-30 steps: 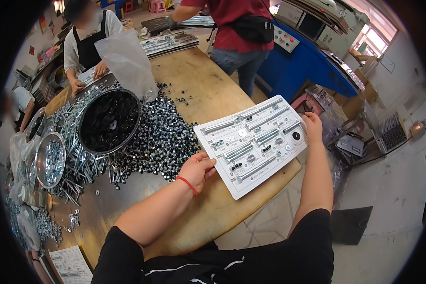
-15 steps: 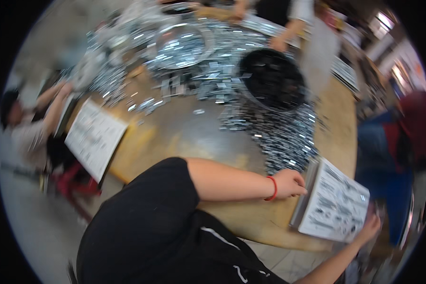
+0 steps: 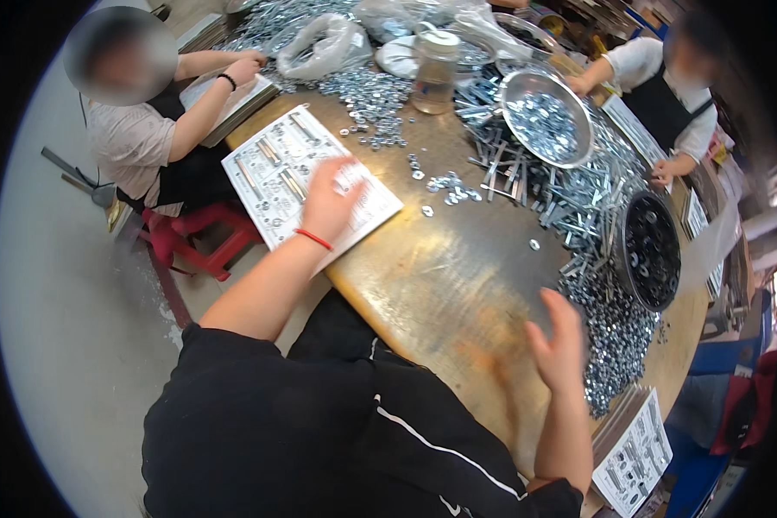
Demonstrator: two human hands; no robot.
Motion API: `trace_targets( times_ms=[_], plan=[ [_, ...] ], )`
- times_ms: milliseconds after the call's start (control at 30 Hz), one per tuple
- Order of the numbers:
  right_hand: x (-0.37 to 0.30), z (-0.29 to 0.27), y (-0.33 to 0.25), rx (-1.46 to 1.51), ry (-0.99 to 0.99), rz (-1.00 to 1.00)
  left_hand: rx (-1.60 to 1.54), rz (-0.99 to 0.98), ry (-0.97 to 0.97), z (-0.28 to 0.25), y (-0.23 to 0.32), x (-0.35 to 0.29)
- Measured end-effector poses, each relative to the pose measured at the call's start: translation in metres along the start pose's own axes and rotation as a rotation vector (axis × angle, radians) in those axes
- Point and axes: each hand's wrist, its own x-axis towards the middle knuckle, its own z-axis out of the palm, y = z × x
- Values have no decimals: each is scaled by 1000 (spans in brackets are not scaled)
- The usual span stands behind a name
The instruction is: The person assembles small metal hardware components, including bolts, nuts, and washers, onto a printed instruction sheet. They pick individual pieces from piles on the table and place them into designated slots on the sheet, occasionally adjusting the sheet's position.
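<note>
My left hand (image 3: 332, 205), with a red band at the wrist, is over a white printed card (image 3: 263, 155) at the table's left edge. Its fingers look stretched out across the card; motion blurs them a little, and nothing shows in them. Pictures of bolts and small parts cover the card. My right hand (image 3: 559, 341) is raised over the table, thumb and fingers apart, holding nothing. It is nearest to a heap of small shiny metal parts (image 3: 617, 345). A stack of similar cards (image 3: 634, 453) lies beyond it at the lower right.
A steel bowl of metal parts (image 3: 544, 116), a black bowl of dark pieces (image 3: 649, 250) and a clear jar (image 3: 436, 73) stand among heaped metal strips (image 3: 509, 168). Co-workers sit at left (image 3: 138, 142) and far right (image 3: 695, 104). A red stool (image 3: 224, 242) stands at left.
My view has swung left. My left hand has moved from beside the right-hand card stack to the left card. My right hand has left that stack and come over the table.
</note>
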Motion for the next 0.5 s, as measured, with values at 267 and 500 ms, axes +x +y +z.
trace_targets(
  times_ms=[267,500],
  plan=[
    [105,204,-62,914,-355,199,152,-814,635,-170,-301,76],
    [126,233,-71,1234,-277,264,-438,-768,462,-165,-307,89]
  ],
)
